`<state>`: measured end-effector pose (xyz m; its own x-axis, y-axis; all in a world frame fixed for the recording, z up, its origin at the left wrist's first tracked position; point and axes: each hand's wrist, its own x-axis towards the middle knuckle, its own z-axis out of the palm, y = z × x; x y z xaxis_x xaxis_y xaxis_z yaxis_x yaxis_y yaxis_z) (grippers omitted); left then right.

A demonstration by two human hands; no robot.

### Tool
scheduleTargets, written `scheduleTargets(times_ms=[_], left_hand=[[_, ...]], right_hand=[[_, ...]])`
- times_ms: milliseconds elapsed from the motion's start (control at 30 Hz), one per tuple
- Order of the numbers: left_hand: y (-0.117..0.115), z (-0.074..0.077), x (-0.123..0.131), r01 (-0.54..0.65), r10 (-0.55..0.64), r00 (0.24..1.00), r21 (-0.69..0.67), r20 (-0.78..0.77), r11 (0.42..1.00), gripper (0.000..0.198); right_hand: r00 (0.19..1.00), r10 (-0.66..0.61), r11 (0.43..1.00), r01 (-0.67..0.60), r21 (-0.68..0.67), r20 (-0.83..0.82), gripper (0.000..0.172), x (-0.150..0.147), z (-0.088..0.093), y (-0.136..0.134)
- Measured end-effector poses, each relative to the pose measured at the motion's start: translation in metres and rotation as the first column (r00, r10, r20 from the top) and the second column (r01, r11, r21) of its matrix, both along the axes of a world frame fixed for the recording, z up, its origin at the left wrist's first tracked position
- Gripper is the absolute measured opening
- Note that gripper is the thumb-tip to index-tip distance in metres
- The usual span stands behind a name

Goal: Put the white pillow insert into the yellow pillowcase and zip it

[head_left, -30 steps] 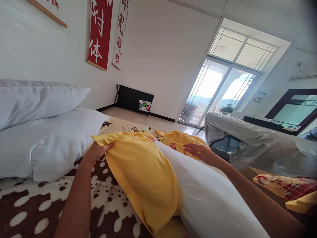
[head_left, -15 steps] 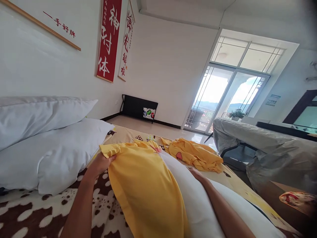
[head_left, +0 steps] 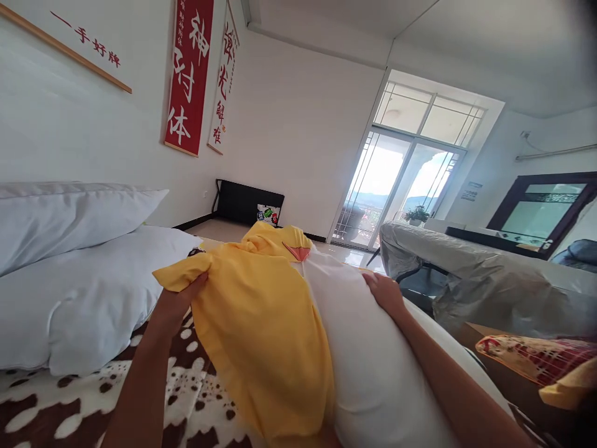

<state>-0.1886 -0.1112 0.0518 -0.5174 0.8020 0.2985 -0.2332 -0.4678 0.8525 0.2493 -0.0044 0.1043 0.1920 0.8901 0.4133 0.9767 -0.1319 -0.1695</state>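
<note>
Yellow pillowcase [head_left: 261, 323] is in my L hand [head_left: 181, 297] on the feed: thumb & fingers clamped on its upper corner, a flap sticking out past them, the rest spreading R of those fingers & down toward the camera. Pink printed patch [head_left: 298, 254] shows near its far edge, btwn the two sets of fingers.

My R hand [head_left: 385, 294] is on the far end of a white pillow [head_left: 373, 361], fingertips slightly bent against it; can't tell from here if they're pinching fabric or just resting. Pillow runs back from those fingers toward the camera, its L side right up against the pillowcase; can't tell if any of it is inside. More white bedding [head_left: 431, 326] shows past the R forearm.

L of my L fingers: two stacked pillows, upper pillow [head_left: 79, 214] on lower pillow [head_left: 107, 292]. Below same fingers, a brown-&-white spotted blanket [head_left: 60, 414]. Well beyond the R fingertips: sliding glass door [head_left: 396, 180] & potted plant [head_left: 416, 214]. Off to R of R fingers: plastic-covered furniture [head_left: 494, 274], w/ red patterned cloth [head_left: 536, 356] nearer the camera.
</note>
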Motion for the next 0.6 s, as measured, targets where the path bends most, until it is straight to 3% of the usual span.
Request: scheduleTargets(times_ms=[67, 133, 233, 300, 433, 500, 600], left_hand=[[0.010, -0.002, 0.005, 0.001, -0.018, 0.983, 0.097, 0.182, 0.995, 0.045], [0.027, -0.010, 0.014, 0.051, -0.106, 0.914, 0.148, 0.391, 0.988, 0.034], [0.054, -0.034, 0.036, 0.247, -0.291, 0.732, 0.158, 0.616, 0.956, 0.025], [0.066, -0.055, 0.059, 0.411, -0.425, 0.614, 0.190, 0.665, 0.891, 0.030], [0.068, -0.098, 0.115, 0.660, -0.651, 0.437, 0.269, 0.621, 0.701, 0.045], [0.061, -0.113, 0.141, 0.753, -0.714, 0.459, 0.195, 0.528, 0.628, 0.050], [0.050, -0.128, 0.170, 0.813, -0.783, 0.550, 0.030, 0.291, 0.582, 0.046]], right_hand=[[0.998, -0.065, 0.994, 0.064, 0.094, 0.015, 0.051, 0.007, 0.036, -0.016], [0.991, -0.129, 0.962, 0.121, 0.245, 0.017, 0.054, 0.006, 0.071, -0.038], [0.988, -0.154, 0.878, 0.135, 0.460, 0.003, 0.050, -0.008, 0.112, -0.072], [0.991, -0.132, 0.817, 0.106, 0.566, 0.005, 0.047, -0.021, 0.128, -0.089], [0.995, -0.084, 0.734, 0.024, 0.678, 0.055, 0.049, -0.038, 0.137, -0.102], [0.993, -0.101, 0.710, 0.029, 0.703, 0.062, 0.046, -0.040, 0.137, -0.103], [0.991, -0.125, 0.694, 0.048, 0.718, 0.055, 0.040, -0.039, 0.138, -0.104]])
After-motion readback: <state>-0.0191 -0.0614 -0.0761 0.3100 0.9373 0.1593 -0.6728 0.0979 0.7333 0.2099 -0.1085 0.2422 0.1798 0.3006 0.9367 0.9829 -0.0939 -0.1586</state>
